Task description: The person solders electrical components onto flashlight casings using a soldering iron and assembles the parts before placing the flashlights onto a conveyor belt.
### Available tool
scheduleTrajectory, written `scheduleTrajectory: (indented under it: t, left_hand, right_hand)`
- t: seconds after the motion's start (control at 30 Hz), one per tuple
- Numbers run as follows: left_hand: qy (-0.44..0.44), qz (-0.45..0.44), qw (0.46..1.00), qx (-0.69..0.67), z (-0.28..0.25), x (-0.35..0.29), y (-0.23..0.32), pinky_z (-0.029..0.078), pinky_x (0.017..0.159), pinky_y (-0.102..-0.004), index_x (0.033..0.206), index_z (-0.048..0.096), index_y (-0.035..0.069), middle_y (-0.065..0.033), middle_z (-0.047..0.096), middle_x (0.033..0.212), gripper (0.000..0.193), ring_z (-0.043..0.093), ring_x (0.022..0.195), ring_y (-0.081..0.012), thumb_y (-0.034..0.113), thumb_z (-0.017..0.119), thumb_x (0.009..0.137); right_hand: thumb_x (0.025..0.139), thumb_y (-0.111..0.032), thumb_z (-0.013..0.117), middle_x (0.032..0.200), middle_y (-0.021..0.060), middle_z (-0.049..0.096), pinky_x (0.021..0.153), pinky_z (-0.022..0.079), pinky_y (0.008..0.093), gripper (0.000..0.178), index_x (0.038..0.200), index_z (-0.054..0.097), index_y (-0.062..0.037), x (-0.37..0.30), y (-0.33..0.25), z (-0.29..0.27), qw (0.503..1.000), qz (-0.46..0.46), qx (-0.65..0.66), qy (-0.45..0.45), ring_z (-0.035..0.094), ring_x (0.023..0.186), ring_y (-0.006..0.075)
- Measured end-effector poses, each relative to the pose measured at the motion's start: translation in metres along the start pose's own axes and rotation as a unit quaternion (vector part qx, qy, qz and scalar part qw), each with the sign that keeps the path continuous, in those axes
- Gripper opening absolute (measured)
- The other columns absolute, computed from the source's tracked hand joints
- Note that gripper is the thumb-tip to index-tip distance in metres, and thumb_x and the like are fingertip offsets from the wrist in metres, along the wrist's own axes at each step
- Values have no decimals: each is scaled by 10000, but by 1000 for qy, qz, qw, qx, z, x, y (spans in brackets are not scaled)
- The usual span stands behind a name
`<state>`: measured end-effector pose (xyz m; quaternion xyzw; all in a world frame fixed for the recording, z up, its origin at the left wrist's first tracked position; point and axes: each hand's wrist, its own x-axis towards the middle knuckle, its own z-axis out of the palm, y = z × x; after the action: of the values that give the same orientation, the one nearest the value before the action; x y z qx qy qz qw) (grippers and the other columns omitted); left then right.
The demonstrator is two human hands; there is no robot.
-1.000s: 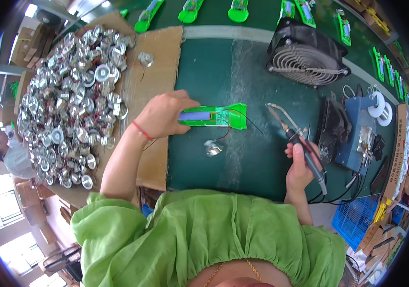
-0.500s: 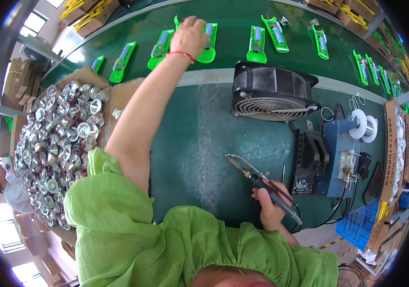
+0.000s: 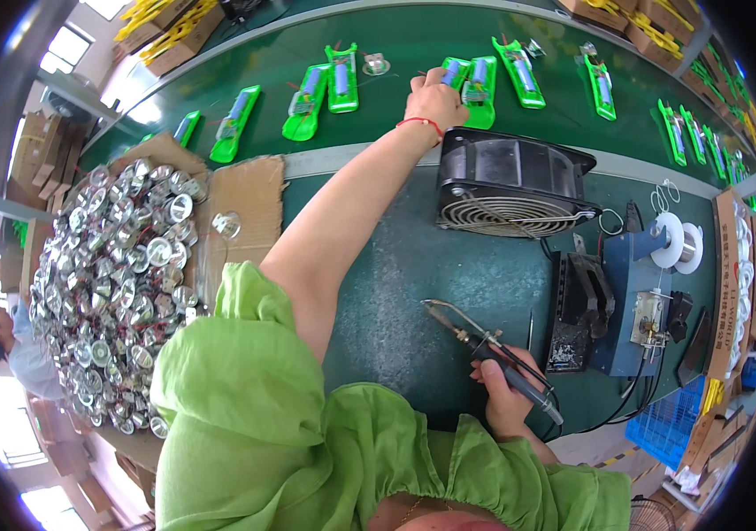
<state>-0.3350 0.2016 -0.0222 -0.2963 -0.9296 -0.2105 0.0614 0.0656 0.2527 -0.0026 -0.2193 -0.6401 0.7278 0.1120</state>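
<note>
My left hand (image 3: 437, 99) is stretched out over the green belt, its fingers closed at the near end of a bright green plastic casing (image 3: 456, 71) with a blue cell in it. That end is hidden by the hand. Close against it on the right lies another green casing (image 3: 480, 91). Low on the right, my right hand (image 3: 509, 388) grips a soldering iron (image 3: 510, 376) with a dark handle. Its metal tip points up and left above the bench, touching nothing.
A black fan (image 3: 515, 181) stands behind the iron. Right of it are an iron stand (image 3: 579, 305) and a blue box (image 3: 630, 292) with a solder spool (image 3: 687, 248). Silvery reflector cups (image 3: 112, 292) are heaped at left beside cardboard (image 3: 249, 190). More green casings (image 3: 342, 80) line the belt.
My left hand has moved right along the belt, and a green casing has shifted right with it. A reflector cup now shows on the belt. My right hand keeps its hold on the soldering iron.
</note>
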Motion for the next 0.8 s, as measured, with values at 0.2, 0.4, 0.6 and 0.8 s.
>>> scheduleTrajectory:
  t: [0.2, 0.4, 0.6, 0.8]
  left_hand:
    - [136, 44, 990, -16, -76, -123, -25, 407, 957, -452, 730, 682, 57, -196, 465, 1301, 108, 441, 1131, -434, 147, 631, 700]
    - [125, 40, 990, -56, -115, -307, -5, 403, 946, -456, 626, 588, 11, -253, 467, 1260, 115, 450, 1125, -427, 93, 648, 680]
    - [156, -113, 981, -35, -160, -365, 6, 446, 872, -388, 884, 615, 58, -177, 586, 1117, 218, 562, 1059, -303, 166, 723, 729]
    - [77, -340, 937, 26, -171, -307, -148, 512, 672, -324, 1041, 627, -5, -113, 658, 675, 398, 664, 684, -207, 233, 682, 727]
  right_hand:
    - [820, -35, 638, 812, 163, 653, 614, 512, 265, 246, 1027, 563, 75, -3, 1, 6, 999, -36, -3, 4, 628, 663, 168]
    - [857, -91, 607, 799, 118, 640, 576, 461, 217, 228, 1036, 580, 47, -7, 5, 10, 993, -113, -39, 11, 585, 623, 128]
    - [869, -98, 615, 813, 114, 650, 576, 452, 218, 225, 1042, 595, 43, -9, 15, 4, 984, -166, -44, 41, 584, 634, 125]
    - [866, -92, 619, 812, 118, 656, 585, 458, 220, 223, 1042, 598, 43, -22, 7, 11, 984, -167, -49, 23, 590, 640, 130]
